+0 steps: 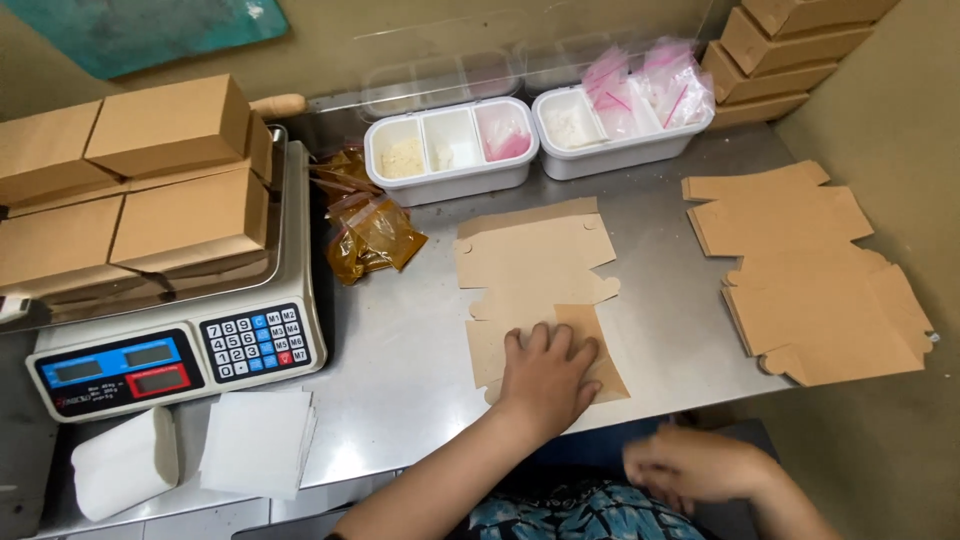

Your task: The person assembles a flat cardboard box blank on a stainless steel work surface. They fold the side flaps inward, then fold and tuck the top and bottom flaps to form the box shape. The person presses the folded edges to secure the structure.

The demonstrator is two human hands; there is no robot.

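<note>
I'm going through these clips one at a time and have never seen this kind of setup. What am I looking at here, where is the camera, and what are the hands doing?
There is no machine: a person works with bare hands, and the one picture comes from a camera on their head, looking down at a steel table. The left hand lies flat on an unfolded brown cardboard box blank. The right hand is blurred, below the table edge over the lap, and seems to hold nothing. To the right lies a stack of more flat blanks. At the back stand two white divided containers with powders and pink-sealed bags; beside them lie amber sachets. On the left a weighing scale carries folded brown boxes, with white paper sheets in front.
</note>
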